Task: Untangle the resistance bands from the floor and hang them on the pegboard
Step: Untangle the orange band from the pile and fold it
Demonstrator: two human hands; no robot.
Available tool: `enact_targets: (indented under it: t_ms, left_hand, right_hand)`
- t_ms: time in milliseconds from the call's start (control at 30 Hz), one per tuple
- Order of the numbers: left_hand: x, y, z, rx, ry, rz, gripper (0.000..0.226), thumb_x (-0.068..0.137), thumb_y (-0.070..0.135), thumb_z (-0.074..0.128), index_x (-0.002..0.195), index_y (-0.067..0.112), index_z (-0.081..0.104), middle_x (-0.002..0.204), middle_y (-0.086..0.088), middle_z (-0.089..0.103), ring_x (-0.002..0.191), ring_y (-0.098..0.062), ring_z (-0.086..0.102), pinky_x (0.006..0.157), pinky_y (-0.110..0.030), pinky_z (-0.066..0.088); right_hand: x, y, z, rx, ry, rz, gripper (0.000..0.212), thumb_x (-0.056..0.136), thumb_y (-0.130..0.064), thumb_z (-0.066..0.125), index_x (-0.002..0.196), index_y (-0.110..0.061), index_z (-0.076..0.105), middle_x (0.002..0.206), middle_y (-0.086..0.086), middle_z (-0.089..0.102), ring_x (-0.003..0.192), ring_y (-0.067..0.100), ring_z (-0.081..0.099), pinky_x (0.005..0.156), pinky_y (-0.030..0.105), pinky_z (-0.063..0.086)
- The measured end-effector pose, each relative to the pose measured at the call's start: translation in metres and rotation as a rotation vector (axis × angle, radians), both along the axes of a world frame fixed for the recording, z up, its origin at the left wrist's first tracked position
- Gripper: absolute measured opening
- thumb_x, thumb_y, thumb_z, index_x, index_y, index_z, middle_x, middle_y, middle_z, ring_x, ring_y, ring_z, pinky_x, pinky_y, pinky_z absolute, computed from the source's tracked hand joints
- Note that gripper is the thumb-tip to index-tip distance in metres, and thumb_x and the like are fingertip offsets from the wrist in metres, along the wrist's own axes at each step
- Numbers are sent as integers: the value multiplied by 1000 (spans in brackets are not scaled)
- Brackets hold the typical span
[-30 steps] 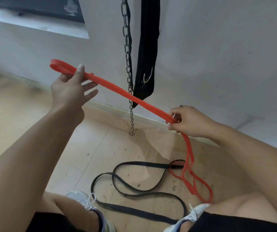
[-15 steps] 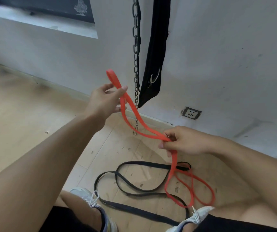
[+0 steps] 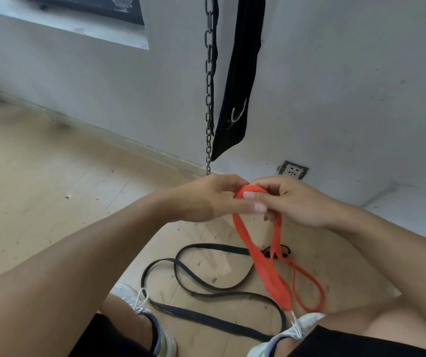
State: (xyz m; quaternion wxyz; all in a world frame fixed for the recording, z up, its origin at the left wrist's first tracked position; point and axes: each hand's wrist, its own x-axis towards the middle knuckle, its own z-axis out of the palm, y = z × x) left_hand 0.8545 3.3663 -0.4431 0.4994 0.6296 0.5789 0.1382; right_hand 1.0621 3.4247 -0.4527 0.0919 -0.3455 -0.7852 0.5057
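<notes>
Now | both hands [image 3: 208,199] [image 3: 294,199] pinch flat rubbery orange band [image 3: 263,269] | black band [image 3: 214,289] looped on floor

Metal chain [image 3: 209,83] hangs against wall — black strap [image 3: 240,73] just right of it, wall socket [image 3: 293,170] lower right.

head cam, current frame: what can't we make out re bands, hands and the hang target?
- Pegboard: not in the head view; chain and black strap run off the top edge.
- Orange band: its gathered top is covered by left hand and right hand.
- Whether orange still threads the black band: overlap near the loop is too small to tell.
- Black band's near end: behind the shoes.
</notes>
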Motion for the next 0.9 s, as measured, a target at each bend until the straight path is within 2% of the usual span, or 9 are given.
enact_targets:
  t_ms: [67,133,200,300,400,500,567,767,900]
  left_hand:
    - [-1,0,0,22,62,-40,66,62,67,83,119,39,65,123,21,66,125,-3,57,112,-38,43]
    - [-2,0,-1,33,65,-60,50,70,47,88,113,35,66,115,18,68,115,-5,62,107,-34,47]
    - [-2,1,-1,61,62,-47,30,80,32,85,105,28,69,102,5,72,97,-13,68,96,-39,55]
    - [-5,3,1,57,85,-14,16,85,24,81,96,18,70,93,-16,71,77,-22,68,85,-47,57]
    - [-14,5,3,59,121,2,13,83,20,83,89,21,71,87,-9,73,81,-26,73,84,-45,61]
    - [-18,8,2,129,177,65,15,83,20,84,85,27,70,85,-2,75,77,-23,70,84,-45,60]
    - [-20,9,3,166,183,106,14,84,21,83,90,26,71,82,4,74,73,-16,68,80,-39,60]
    - [-28,8,12,111,94,131,14,81,22,85,92,26,77,77,8,76,67,-4,66,67,-21,53]
    - [-31,7,16,82,16,153,14,81,20,84,94,22,79,88,1,79,76,-11,70,73,-21,55]
  right_hand:
    - [2,2,5,-36,30,-25,37,96,-46,57,97,-14,77,60,3,51,57,14,52,58,20,46]
    - [5,4,8,-61,39,-29,39,93,-48,57,95,-16,78,54,-5,43,50,11,43,54,16,41]
    - [8,7,10,-73,27,-27,39,94,-50,56,91,-18,79,53,-7,37,47,9,35,51,16,35]
    - [11,9,15,-69,-13,-66,42,96,-52,53,94,-20,81,55,-2,30,49,14,30,50,21,29]
    - [11,10,16,-20,-48,-125,35,94,-56,55,99,-30,78,61,8,31,52,19,29,50,29,27]
    - [11,11,15,-20,-21,-158,33,93,-56,57,94,-25,70,64,10,33,53,18,27,50,31,26]
    - [13,12,16,-38,-4,-162,34,95,-52,57,91,-21,72,63,9,35,52,16,31,50,29,29]
    - [21,15,16,-65,-86,-54,39,93,-56,53,102,-32,82,62,-2,60,60,12,55,61,19,47]
    - [23,17,13,-81,-129,-49,57,88,-61,51,102,-15,82,72,-1,73,66,11,67,70,17,53]
